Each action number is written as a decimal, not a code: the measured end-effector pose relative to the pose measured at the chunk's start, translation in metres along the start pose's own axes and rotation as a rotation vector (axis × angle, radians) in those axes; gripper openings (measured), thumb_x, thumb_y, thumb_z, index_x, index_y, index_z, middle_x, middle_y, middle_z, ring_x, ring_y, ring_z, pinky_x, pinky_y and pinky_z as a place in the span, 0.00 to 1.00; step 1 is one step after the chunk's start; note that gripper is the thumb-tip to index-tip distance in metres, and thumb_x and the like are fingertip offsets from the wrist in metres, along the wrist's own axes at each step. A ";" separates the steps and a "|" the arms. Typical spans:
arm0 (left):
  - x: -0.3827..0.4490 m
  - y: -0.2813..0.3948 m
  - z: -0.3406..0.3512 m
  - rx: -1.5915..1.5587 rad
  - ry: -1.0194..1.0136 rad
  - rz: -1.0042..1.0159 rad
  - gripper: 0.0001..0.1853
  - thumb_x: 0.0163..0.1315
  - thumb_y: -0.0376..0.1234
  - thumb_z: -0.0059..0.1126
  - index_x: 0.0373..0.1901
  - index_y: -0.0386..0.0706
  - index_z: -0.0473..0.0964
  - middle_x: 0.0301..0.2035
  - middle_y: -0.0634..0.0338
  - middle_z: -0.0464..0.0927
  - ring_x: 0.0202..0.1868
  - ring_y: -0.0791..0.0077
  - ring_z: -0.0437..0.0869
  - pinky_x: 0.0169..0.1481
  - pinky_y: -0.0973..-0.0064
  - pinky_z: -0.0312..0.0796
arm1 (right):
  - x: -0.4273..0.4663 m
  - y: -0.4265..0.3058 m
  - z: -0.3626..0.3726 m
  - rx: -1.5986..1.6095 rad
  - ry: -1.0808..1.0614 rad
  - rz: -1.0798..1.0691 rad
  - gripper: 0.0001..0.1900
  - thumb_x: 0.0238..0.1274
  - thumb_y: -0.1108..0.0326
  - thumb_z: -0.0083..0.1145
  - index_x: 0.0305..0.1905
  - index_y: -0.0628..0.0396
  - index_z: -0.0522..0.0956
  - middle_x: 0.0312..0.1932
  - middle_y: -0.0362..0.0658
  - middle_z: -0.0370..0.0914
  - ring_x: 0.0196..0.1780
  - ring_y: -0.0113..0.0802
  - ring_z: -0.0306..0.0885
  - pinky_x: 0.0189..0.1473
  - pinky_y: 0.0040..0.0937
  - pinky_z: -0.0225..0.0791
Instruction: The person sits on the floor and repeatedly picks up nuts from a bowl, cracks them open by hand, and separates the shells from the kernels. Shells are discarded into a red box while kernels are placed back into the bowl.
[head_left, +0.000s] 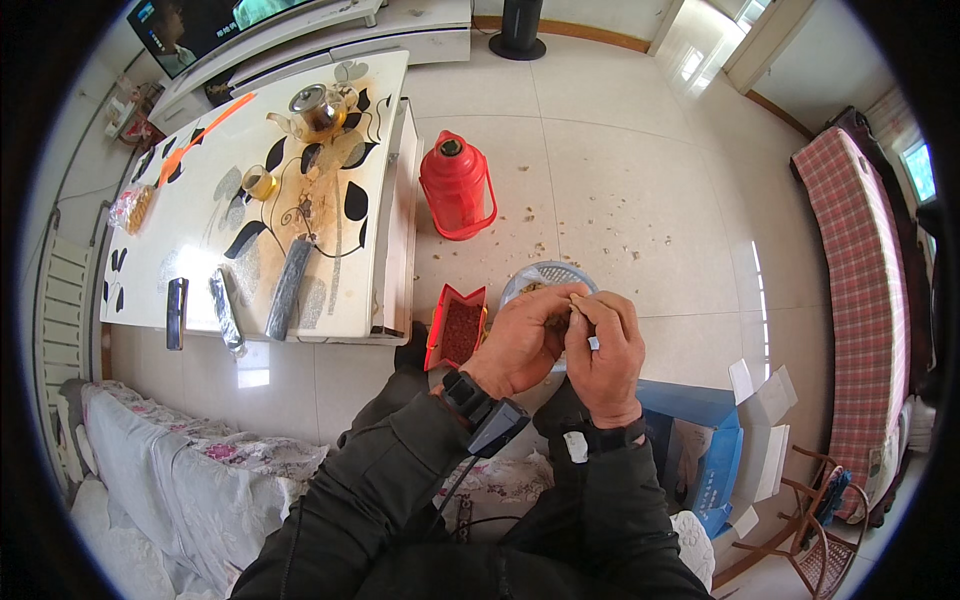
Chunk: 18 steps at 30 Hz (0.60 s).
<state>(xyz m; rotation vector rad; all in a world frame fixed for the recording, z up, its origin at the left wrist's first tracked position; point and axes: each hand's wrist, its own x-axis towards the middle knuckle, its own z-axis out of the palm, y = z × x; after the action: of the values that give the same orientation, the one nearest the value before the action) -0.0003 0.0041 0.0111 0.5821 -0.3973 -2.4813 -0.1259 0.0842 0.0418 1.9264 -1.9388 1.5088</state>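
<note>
Both hands meet over a grey plastic basket (553, 271) with a pale liner, which they partly cover. Between the fingertips is a small pale piece (574, 298), too small to name. My left hand (525, 337) curls with its thumb and finger at the piece; its palm is partly hidden. My right hand (606, 349) pinches the piece between thumb and forefinger. Just left of the basket stands an open red bag (459, 330) with dark red granular contents. A red thermos flask (454, 187) stands on the floor beyond it.
Small fragments (540, 246) lie scattered on the tiles. A patterned table (180, 277) at left holds a glass teapot (319, 112), a cup (259, 182) and an orange flyswatter (172, 165). An open blue cardboard box (712, 450) is at right, near a wicker chair (825, 540).
</note>
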 end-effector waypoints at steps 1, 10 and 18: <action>0.000 0.000 0.001 0.023 0.000 -0.011 0.15 0.87 0.37 0.57 0.62 0.38 0.85 0.55 0.59 0.89 0.57 0.72 0.90 0.65 0.70 0.83 | 0.000 0.001 0.000 -0.019 -0.002 0.008 0.09 0.74 0.77 0.67 0.54 0.61 0.86 0.48 0.53 0.86 0.48 0.52 0.88 0.49 0.43 0.83; -0.005 -0.002 0.004 0.139 0.092 0.003 0.14 0.84 0.29 0.61 0.64 0.34 0.86 0.55 0.54 0.89 0.55 0.65 0.92 0.62 0.67 0.87 | 0.000 0.005 -0.004 -0.061 -0.041 0.083 0.09 0.78 0.73 0.65 0.56 0.61 0.85 0.49 0.55 0.87 0.48 0.56 0.89 0.48 0.46 0.83; 0.006 -0.005 -0.014 0.123 0.190 -0.051 0.15 0.88 0.39 0.54 0.59 0.38 0.84 0.50 0.57 0.89 0.51 0.68 0.91 0.61 0.66 0.85 | 0.001 0.012 -0.012 -0.109 -0.083 0.217 0.12 0.74 0.72 0.67 0.58 0.60 0.86 0.57 0.57 0.85 0.55 0.60 0.86 0.56 0.49 0.82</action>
<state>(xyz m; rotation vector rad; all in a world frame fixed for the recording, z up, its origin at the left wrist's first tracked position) -0.0003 0.0027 -0.0046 0.8806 -0.4671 -2.4346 -0.1422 0.0882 0.0418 1.8128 -2.2790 1.3528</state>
